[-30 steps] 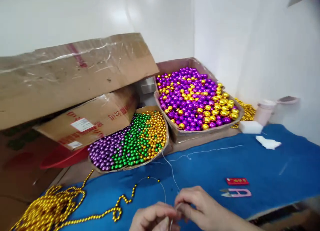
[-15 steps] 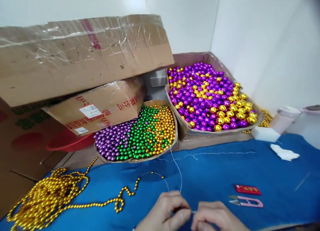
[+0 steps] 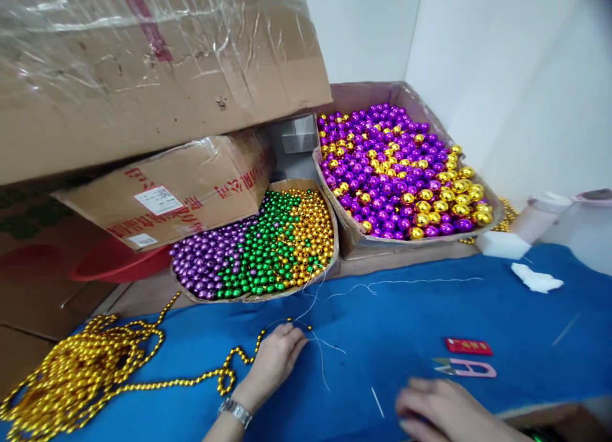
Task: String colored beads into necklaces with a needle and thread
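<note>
My left hand (image 3: 280, 351), with a metal watch band at the wrist, is closed in a pinch on a thin white thread (image 3: 327, 345). Loose ends of the thread spread over the blue cloth. Close to its fingertips are a few small gold beads (image 3: 310, 328) on the thread, leading into a gold bead strand (image 3: 176, 383). My right hand (image 3: 433, 409) is low on the right, slightly blurred, fingers loosely bent and apart, with nothing visible in them. Between the hands a thin white needle-like stick (image 3: 377, 402) lies on the cloth.
Behind stand a box of purple, green and gold beads (image 3: 258, 244) and a box of larger purple and gold balls (image 3: 392, 168). Cardboard boxes (image 3: 191, 193) lean at left above a red basin (image 3: 119, 263). Pink thread snips (image 3: 466, 367) and a red packet (image 3: 468, 346) lie at right.
My hands, together before, have come apart. The left moved left and up to the thread by the gold beads; the right moved right. The white stick now lies on the cloth.
</note>
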Available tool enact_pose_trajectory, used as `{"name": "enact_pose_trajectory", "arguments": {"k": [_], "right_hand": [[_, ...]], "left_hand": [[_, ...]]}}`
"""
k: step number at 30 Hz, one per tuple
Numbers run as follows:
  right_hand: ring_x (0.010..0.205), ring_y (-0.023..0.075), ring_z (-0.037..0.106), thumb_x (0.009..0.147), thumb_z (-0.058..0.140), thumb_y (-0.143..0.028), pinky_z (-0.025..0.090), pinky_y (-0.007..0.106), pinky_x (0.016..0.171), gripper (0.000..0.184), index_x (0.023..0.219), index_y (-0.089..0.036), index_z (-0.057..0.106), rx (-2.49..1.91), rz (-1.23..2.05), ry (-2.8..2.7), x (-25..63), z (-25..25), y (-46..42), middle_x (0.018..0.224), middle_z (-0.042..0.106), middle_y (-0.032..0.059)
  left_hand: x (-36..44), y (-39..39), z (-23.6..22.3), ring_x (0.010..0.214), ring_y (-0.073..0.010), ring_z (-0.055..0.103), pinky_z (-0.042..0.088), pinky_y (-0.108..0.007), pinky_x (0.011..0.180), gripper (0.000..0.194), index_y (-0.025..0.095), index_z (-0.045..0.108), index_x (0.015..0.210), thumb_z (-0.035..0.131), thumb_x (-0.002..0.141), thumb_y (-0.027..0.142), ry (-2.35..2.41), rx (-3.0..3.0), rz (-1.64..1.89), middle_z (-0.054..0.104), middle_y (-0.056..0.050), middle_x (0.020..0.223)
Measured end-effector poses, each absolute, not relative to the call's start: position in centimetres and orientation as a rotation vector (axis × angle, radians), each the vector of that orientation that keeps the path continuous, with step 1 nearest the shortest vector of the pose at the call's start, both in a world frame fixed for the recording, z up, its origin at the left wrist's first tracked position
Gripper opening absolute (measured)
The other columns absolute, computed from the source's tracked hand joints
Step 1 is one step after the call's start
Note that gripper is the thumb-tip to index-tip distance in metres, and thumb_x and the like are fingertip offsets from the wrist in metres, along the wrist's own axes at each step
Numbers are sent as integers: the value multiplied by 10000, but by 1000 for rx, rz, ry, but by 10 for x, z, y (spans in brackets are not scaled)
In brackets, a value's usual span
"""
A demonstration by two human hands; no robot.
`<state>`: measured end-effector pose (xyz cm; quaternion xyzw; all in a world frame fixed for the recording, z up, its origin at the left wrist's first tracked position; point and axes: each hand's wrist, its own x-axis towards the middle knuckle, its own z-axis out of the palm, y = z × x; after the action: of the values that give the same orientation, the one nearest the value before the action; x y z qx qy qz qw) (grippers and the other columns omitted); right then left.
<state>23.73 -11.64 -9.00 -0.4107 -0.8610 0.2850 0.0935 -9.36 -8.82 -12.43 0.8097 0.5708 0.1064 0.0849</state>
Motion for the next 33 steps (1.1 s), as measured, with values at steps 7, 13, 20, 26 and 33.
{"name": "enact_pose_trajectory", "arguments": {"k": [7, 13, 20, 26, 33], "right_hand": [[921, 195, 628, 892, 474, -313, 445, 279, 773, 173, 1007, -262, 594, -1302, 671, -2530, 127, -113, -60, 982, 667, 28], [906, 180, 634, 885, 486, -343, 411, 250, 712, 167, 967, -282, 619, -1287, 652, -2577, 115, -121, -52, 978, 663, 10], [739, 152, 658, 843, 553, -376, 362, 235, 586, 128, 826, -272, 626, -1349, 708, -2602, 113, -125, -61, 778, 694, -49], [762, 198, 673, 797, 606, -416, 403, 271, 600, 196, 909, -255, 596, -1563, 630, -2513, 99, -133, -70, 864, 691, -4], [845, 197, 652, 877, 524, -257, 494, 333, 681, 112, 907, -198, 615, -1638, 570, -2555, 85, -127, -77, 911, 670, 21]], "left_hand": [[-87, -89, -115, 745, -188, 543, 390, -281, 626, 274, 215, 590, 809, 374, 966, 278, 1606, 2621, 157, 591, -21, 797], [-90, -93, -105, 764, -182, 526, 375, -279, 616, 246, 233, 595, 846, 385, 966, 279, 1515, 2698, 69, 572, -12, 817], [-90, -89, -112, 818, -224, 504, 390, -347, 712, 158, 215, 594, 896, 452, 925, 153, 1571, 2757, 25, 569, -37, 880], [-90, -90, -122, 820, -230, 506, 395, -342, 689, 129, 213, 588, 949, 480, 914, 151, 1633, 2764, 29, 579, -39, 891], [-89, -91, -129, 796, -217, 514, 383, -326, 648, 118, 206, 576, 906, 474, 918, 148, 1678, 2753, 73, 579, -32, 874]]}}
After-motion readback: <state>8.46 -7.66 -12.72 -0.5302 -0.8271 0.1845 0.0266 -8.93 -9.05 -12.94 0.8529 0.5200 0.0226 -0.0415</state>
